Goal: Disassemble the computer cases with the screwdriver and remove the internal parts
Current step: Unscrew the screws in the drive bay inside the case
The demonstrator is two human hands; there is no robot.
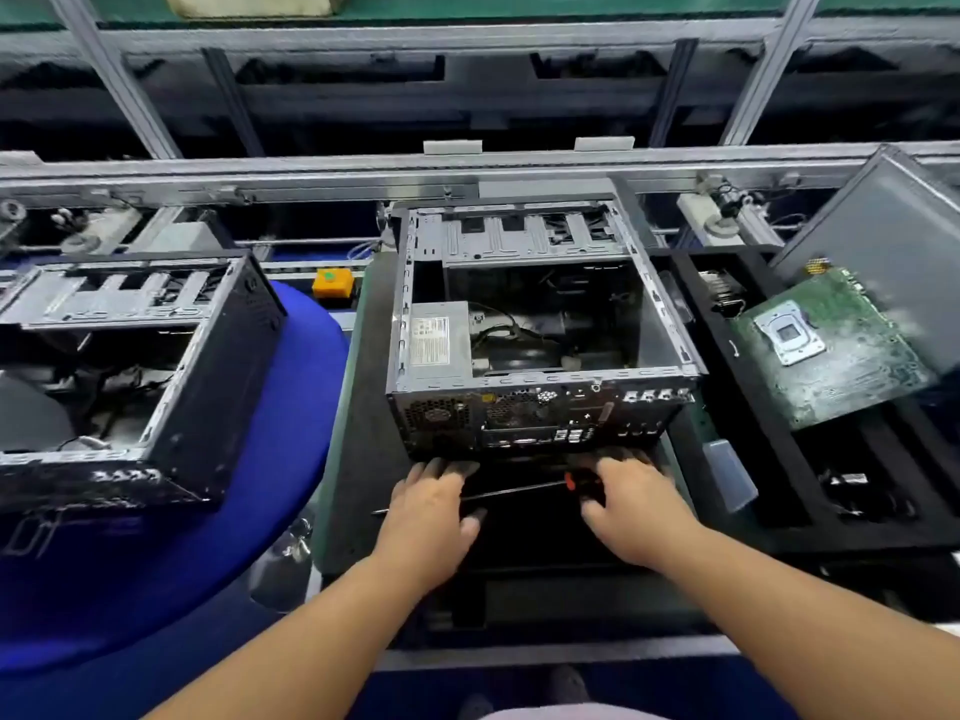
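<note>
An open computer case point(540, 407) stands in the middle on a dark pad, rear panel facing me. Inside it are a grey power supply point(439, 340) at the left and loose black cables. Both hands reach to the lower edge of the rear panel. My left hand point(431, 511) lies flat with straight fingers touching that edge. My right hand point(639, 506) also reaches the edge and pinches the red-and-black handle of the screwdriver point(514, 491) between thumb and forefinger. The thin shaft runs left under my left hand.
A second open case point(130, 314) lies at the left on a blue surface point(291, 433). To the right, a black foam tray point(779, 485) carries a green motherboard point(841, 356), with a grey side panel point(883, 226) leaning behind. An orange button box point(332, 283) sits on the conveyor rail.
</note>
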